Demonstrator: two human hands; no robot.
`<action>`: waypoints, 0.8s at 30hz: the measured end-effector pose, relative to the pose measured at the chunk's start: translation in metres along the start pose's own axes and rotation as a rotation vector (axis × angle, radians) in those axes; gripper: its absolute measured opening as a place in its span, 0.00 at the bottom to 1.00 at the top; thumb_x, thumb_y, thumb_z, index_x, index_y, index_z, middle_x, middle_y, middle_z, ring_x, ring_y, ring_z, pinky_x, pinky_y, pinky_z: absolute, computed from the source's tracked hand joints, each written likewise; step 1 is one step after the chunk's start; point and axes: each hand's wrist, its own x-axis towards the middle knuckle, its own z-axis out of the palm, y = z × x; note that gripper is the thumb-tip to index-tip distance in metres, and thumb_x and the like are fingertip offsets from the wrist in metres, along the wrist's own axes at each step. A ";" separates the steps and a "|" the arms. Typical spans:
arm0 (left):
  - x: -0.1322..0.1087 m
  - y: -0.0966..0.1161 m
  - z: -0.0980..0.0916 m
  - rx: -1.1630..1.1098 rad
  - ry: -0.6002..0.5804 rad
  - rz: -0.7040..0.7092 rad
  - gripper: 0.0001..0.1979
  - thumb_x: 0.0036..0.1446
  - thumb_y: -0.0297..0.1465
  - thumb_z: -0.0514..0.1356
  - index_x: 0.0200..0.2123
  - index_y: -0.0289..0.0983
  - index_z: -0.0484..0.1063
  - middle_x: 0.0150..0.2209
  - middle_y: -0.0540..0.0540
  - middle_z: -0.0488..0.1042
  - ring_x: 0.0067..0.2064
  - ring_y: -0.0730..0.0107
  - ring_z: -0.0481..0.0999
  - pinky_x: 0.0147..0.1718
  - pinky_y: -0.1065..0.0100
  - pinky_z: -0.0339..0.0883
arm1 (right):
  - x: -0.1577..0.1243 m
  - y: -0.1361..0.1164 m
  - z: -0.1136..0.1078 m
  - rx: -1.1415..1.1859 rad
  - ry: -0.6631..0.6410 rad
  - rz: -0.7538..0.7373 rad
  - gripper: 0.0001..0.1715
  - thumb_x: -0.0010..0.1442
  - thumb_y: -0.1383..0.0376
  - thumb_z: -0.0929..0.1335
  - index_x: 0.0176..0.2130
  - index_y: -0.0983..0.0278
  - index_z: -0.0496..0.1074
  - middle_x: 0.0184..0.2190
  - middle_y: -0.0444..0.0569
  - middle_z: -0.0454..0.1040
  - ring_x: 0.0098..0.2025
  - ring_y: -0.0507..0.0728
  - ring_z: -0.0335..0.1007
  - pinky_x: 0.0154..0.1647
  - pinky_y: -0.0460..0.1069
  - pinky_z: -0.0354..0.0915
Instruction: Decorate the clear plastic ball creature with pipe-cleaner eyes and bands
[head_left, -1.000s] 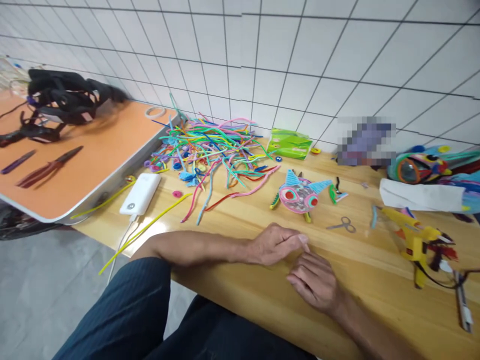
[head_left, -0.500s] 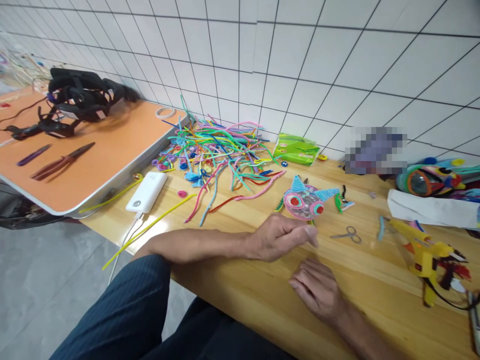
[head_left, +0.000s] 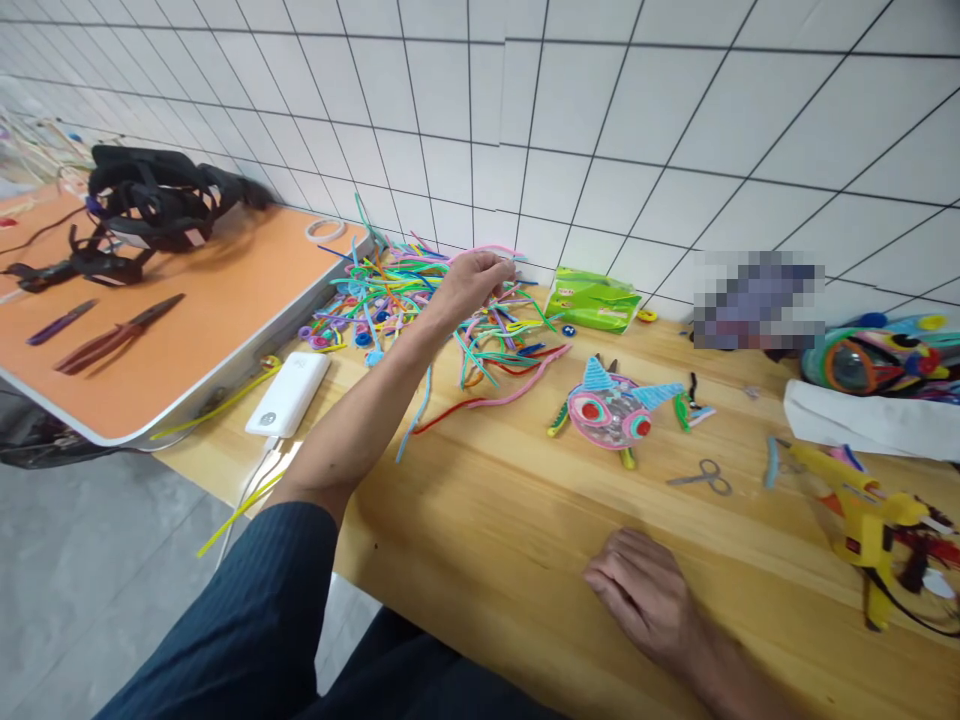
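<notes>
My left hand (head_left: 471,285) reaches out over the heap of coloured pipe cleaners (head_left: 390,290) near the tiled wall, fingers curled down among the strands; what they grip is hidden. My right hand (head_left: 646,595) rests flat on the wooden table (head_left: 510,520), fingers loosely apart, holding nothing. A pink round craft figure with blue ears (head_left: 611,410) lies between the two hands, untouched.
Small scissors (head_left: 701,477) and a yellow glue gun (head_left: 874,520) lie to the right. A white power bank (head_left: 289,392) sits at the left edge. An orange table (head_left: 187,300) holds pliers (head_left: 112,335) and black straps (head_left: 142,205). A green packet (head_left: 592,298) stands by the wall.
My left hand has left the table in front of the craft figure and stretched far forward into the pipe cleaner heap. My right hand has stayed put.
</notes>
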 end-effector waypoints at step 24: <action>0.025 -0.038 -0.024 0.634 -0.456 0.011 0.15 0.65 0.35 0.58 0.43 0.35 0.84 0.38 0.44 0.86 0.35 0.68 0.82 0.31 0.73 0.68 | -0.003 0.010 -0.001 -0.045 -0.079 -0.038 0.14 0.75 0.74 0.65 0.36 0.60 0.70 0.24 0.41 0.72 0.26 0.51 0.66 0.30 0.49 0.62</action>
